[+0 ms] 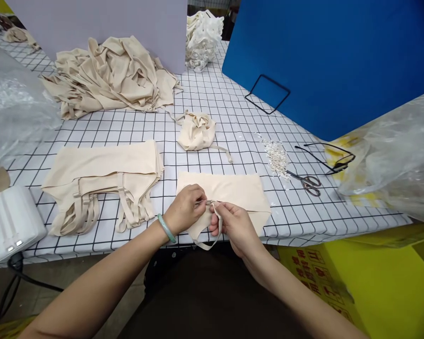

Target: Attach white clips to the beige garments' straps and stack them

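A beige strappy garment (229, 186) lies flat on the table in front of me, its wide band toward the far side. Over its near part both hands meet at a thin beige strap (212, 242) that loops down toward the table edge. My left hand (187, 207), with a pale green bangle at the wrist, pinches the strap by a small fitting. Close beside it, my right hand (233, 223) is closed on the same strap between thumb and fingers. The fitting is too small and partly covered to make out.
Left lies a stack of similar garments (102, 165); behind are a large beige heap (116, 75) and one crumpled piece (197, 132). Right are small white bits (276, 157), scissors (305, 181), eyeglasses (334, 157) and a plastic bag (399, 150). A white power box (14, 223) stands left.
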`<state>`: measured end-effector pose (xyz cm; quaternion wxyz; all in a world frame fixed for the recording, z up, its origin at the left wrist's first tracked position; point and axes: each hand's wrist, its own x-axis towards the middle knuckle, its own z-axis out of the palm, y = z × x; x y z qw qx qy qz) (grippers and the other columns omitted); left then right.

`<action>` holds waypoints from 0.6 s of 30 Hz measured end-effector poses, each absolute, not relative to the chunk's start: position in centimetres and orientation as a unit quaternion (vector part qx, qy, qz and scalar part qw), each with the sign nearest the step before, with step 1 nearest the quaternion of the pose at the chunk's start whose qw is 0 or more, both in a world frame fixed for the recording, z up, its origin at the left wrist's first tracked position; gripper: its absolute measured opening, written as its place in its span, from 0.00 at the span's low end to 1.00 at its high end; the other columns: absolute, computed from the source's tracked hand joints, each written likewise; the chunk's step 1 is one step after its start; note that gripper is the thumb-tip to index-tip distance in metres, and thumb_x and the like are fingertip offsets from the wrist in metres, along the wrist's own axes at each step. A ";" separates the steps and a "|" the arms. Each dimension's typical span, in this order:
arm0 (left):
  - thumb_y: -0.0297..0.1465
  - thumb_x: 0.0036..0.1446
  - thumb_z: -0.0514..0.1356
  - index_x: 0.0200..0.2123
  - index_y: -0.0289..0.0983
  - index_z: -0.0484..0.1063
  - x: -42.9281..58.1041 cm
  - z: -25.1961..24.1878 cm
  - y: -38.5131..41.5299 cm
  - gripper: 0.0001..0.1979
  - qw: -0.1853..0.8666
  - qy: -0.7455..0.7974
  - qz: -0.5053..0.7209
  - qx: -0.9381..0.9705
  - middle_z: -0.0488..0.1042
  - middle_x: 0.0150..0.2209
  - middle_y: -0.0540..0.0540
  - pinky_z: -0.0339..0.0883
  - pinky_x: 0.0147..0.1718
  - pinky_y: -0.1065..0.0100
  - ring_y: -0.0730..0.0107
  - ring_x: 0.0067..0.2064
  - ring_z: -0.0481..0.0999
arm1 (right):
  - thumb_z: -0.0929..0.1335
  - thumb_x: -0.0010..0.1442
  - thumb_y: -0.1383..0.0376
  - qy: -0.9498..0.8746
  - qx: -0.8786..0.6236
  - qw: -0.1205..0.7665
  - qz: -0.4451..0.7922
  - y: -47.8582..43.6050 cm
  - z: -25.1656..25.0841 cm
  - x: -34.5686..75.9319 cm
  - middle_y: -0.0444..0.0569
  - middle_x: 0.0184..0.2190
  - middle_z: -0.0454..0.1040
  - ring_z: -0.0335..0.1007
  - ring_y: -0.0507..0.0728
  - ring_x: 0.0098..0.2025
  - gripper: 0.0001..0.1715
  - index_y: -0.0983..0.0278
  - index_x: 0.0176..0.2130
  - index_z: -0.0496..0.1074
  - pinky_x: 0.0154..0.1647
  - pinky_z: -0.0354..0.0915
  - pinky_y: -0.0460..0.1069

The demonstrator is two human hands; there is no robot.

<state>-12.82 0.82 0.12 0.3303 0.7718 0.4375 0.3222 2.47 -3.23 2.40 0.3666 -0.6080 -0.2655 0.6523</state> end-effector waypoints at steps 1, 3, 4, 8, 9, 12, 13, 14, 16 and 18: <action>0.20 0.57 0.56 0.27 0.36 0.68 -12.8 0.1 0.8 0.08 0.332 0.437 0.323 0.771 0.73 0.33 0.46 0.67 0.39 0.65 0.68 0.37 0.71 | 0.72 0.54 0.52 -0.264 -0.608 0.367 0.653 -3.2 2.3 2.4 0.41 0.17 0.70 0.67 0.49 0.17 0.19 0.66 0.31 0.71 0.17 0.65 0.43; 0.20 0.56 0.57 0.27 0.36 0.68 -12.9 0.2 0.8 0.08 0.337 0.436 0.321 0.770 0.73 0.33 0.46 0.67 0.39 0.65 0.68 0.37 0.71 | 0.72 0.54 0.52 -0.261 -0.610 0.368 0.652 -3.1 2.3 2.3 0.41 0.17 0.70 0.66 0.49 0.16 0.19 0.66 0.31 0.72 0.17 0.65 0.43; 0.20 0.56 0.56 0.27 0.36 0.68 -12.9 0.2 0.8 0.08 0.339 0.436 0.319 0.771 0.73 0.33 0.46 0.66 0.39 0.65 0.68 0.37 0.71 | 0.72 0.54 0.52 -0.259 -0.611 0.368 0.651 -3.0 2.3 2.2 0.41 0.17 0.70 0.66 0.49 0.16 0.19 0.66 0.31 0.72 0.17 0.65 0.43; 0.21 0.57 0.56 0.27 0.36 0.68 -12.9 0.4 0.8 0.08 0.342 0.441 0.308 0.770 0.73 0.33 0.46 0.66 0.40 0.64 0.67 0.37 0.71 | 0.72 0.54 0.54 -0.256 -0.612 0.362 0.655 -2.7 2.5 2.1 0.41 0.17 0.69 0.66 0.49 0.16 0.16 0.66 0.30 0.72 0.17 0.66 0.43; 0.21 0.57 0.56 0.27 0.36 0.68 -12.9 0.4 0.8 0.08 0.342 0.443 0.308 0.770 0.73 0.33 0.46 0.66 0.40 0.64 0.67 0.37 0.71 | 0.71 0.54 0.54 -0.256 -0.612 0.361 0.656 -2.7 2.6 2.1 0.41 0.17 0.69 0.66 0.49 0.16 0.16 0.66 0.30 0.72 0.17 0.66 0.43; 0.21 0.57 0.56 0.27 0.36 0.68 -12.8 0.4 0.7 0.08 0.338 0.443 0.313 0.769 0.73 0.33 0.46 0.66 0.40 0.64 0.67 0.37 0.71 | 0.71 0.54 0.55 -0.253 -0.614 0.363 0.653 -2.8 2.6 2.0 0.41 0.17 0.69 0.66 0.49 0.16 0.16 0.66 0.30 0.72 0.16 0.65 0.43; 0.21 0.57 0.56 0.27 0.36 0.68 -12.8 0.3 0.7 0.08 0.335 0.443 0.316 0.769 0.73 0.33 0.46 0.66 0.40 0.64 0.67 0.37 0.71 | 0.71 0.54 0.55 -0.253 -0.616 0.363 0.652 -2.9 2.5 1.9 0.40 0.17 0.69 0.66 0.49 0.16 0.15 0.66 0.30 0.72 0.16 0.65 0.43; 0.21 0.57 0.56 0.27 0.36 0.68 -12.7 0.3 0.7 0.08 0.333 0.442 0.317 0.770 0.73 0.33 0.46 0.67 0.40 0.63 0.67 0.37 0.71 | 0.71 0.55 0.56 -0.253 -0.617 0.362 0.651 -2.9 2.5 1.9 0.40 0.16 0.69 0.66 0.49 0.16 0.15 0.66 0.30 0.72 0.17 0.66 0.43; 0.21 0.57 0.56 0.27 0.36 0.68 -12.7 0.1 0.7 0.08 0.332 0.441 0.316 0.772 0.73 0.33 0.46 0.67 0.40 0.63 0.66 0.37 0.71 | 0.71 0.55 0.57 -0.255 -0.615 0.358 0.655 -2.9 2.4 1.7 0.40 0.16 0.69 0.66 0.49 0.16 0.14 0.66 0.29 0.71 0.17 0.66 0.43; 0.21 0.56 0.56 0.27 0.36 0.69 -12.7 0.1 0.6 0.08 0.332 0.441 0.316 0.772 0.74 0.34 0.46 0.68 0.41 0.62 0.66 0.38 0.72 | 0.71 0.56 0.58 -0.256 -0.606 0.347 0.668 -2.8 2.4 1.7 0.41 0.16 0.69 0.67 0.49 0.16 0.14 0.66 0.28 0.71 0.16 0.66 0.43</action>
